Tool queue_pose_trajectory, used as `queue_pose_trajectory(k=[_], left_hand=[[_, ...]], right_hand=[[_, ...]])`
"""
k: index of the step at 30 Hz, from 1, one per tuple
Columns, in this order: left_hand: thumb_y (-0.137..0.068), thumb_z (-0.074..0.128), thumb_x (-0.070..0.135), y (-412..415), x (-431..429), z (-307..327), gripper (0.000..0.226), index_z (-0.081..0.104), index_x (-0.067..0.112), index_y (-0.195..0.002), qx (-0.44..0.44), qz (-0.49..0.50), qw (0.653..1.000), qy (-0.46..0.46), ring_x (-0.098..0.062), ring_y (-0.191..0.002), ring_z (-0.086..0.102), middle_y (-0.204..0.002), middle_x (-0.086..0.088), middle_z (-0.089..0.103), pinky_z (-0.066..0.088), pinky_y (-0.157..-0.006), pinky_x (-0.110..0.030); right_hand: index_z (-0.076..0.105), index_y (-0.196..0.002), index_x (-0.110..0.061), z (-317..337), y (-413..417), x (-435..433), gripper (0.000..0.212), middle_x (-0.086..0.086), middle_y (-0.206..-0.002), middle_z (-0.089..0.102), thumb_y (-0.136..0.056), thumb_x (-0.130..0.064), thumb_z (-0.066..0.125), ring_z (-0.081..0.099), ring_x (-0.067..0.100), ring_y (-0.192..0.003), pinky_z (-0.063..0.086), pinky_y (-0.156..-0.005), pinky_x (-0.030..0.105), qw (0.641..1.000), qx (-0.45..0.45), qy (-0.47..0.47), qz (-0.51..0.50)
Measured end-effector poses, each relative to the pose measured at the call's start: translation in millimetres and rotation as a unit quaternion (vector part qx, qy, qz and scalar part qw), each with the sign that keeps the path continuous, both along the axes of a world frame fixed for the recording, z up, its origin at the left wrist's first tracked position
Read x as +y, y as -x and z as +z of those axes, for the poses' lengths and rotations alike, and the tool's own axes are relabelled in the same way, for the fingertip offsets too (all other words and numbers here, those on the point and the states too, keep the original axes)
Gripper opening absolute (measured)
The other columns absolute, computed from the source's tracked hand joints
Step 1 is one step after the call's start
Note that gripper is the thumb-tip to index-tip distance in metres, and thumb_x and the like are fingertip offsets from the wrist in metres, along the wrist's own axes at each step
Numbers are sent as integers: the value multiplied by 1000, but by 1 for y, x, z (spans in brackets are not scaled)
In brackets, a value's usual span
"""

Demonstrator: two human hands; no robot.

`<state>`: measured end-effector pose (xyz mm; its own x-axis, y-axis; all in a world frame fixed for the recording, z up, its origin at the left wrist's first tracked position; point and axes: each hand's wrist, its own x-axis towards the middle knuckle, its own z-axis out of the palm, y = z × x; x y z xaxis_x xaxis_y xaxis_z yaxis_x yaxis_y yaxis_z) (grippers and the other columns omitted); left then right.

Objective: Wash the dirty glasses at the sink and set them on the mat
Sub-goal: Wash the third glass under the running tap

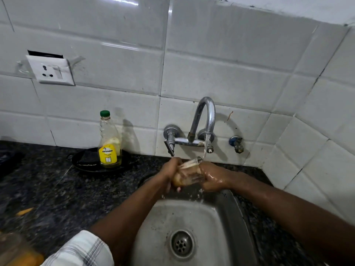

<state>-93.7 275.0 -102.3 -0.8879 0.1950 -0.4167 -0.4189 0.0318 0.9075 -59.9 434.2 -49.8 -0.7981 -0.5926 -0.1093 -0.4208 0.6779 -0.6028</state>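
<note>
At the tabletop's back edge, a yellow-labelled bottle stands on a black pan. Over the sink's far rim, the left hand and the right hand both clasp a tilted clear glass, its mouth under the running tap.

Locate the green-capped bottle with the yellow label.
In the head view, the clear plastic green-capped bottle stands upright on a black round tray on the dark stone counter, left of the chrome tap.
</note>
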Motion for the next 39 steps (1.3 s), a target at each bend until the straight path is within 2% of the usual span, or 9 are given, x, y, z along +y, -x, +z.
queue_pose_trajectory(k=[3,7,12,17,23,28,33,36,39], left_hand=[[-92,50,41,-1,0,3,38,66,7,-94,-22,-15,998,-56,-23,-55,61,-79,-15,71,44,-44,-25],[-92,59,17,-2,14,-14,21,69,8,-75,248,184,951,12,-26,-69,64,-74,-10,68,51,-58,-35],[-95,37,42,-1,3,9,47,66,5,-88,-99,-58,993,-32,-21,-47,55,-70,-11,66,36,-40,-19],[-85,57,43,-4,16,6,38,68,6,-87,254,173,951,14,-27,-72,64,-84,-15,70,52,-58,-36],[-93,43,37,2,0,19,44,58,0,-110,-91,-59,993,-43,-20,-48,56,-80,-15,69,41,-40,-22],[-89,62,32,-2,13,4,26,68,8,-81,204,154,965,67,-31,-79,67,-81,-10,71,58,-74,-45],[-96,43,44,-1,0,18,43,65,6,-97,-75,-32,997,-3,-22,-50,59,-72,-11,68,43,-42,-23],[-92,55,48,5,-1,14,40,66,10,-99,37,23,998,-38,-29,-67,69,-88,-13,74,46,-45,-26],[-97,54,33,2,4,11,28,68,9,-90,165,110,980,-1,-25,-61,64,-90,-19,72,45,-40,-25]], right_hand=[[69,-110,-27,-1,2,2,37,-1,-105,70,-81,-5,61,66,9,-97,55,-87,38,999,6,-13,-38],[70,-107,-13,1,5,2,28,10,-104,73,-80,-6,67,70,26,-96,57,-74,39,979,-95,140,-117],[68,-118,-22,10,1,7,40,-2,-107,71,-80,-12,63,67,10,-93,54,-86,29,999,12,-43,3],[67,-118,-10,8,10,8,51,3,-111,72,-75,15,56,68,16,-102,58,-71,30,980,-98,142,-97],[70,-117,-19,6,-2,11,37,-1,-115,72,-81,-14,64,67,9,-102,53,-90,27,998,47,-40,-23],[63,-109,-10,-1,6,1,35,-6,-96,66,-87,15,52,66,-8,-77,52,-63,12,994,-52,75,-56],[66,-121,-18,3,4,7,37,-1,-117,68,-86,-6,64,62,2,-104,52,-95,28,998,35,-32,-33],[68,-106,-21,3,12,7,38,1,-108,71,-82,7,61,67,17,-104,57,-87,42,995,-26,26,-96],[70,-109,-19,18,8,3,36,-6,-104,73,-84,5,62,66,-3,-99,51,-82,19,987,-60,96,-112]])
